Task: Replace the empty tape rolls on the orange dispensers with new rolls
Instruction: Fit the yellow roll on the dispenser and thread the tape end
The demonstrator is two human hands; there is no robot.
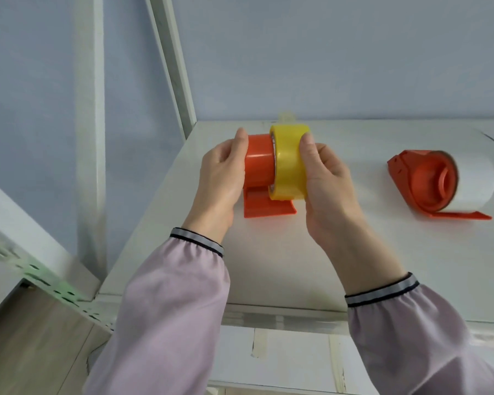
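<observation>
Because the left hand [221, 178] wraps its fingers [240, 143] around the closed end of the orange dispenser [259, 166], the drum is braced against a sideways push, which seems to be the reason for that grip. Its flat tongue [268, 208] rests on the white surface [354, 252], pointing toward the person, while the drum's axis runs left to right. Next comes the yellow tape roll [290, 163], standing on edge with its hole facing left, partly slid over the drum's open right end; its axis lines up with the drum's. Clasped on the roll's right side, the right hand [325, 178] has its thumb on the outer band, placed, I judge, to press the roll leftward until it seats. Well apart at the right lies a second dispenser [428, 178] on its side, hub facing the camera, with a white roll [474, 181] around it.
</observation>
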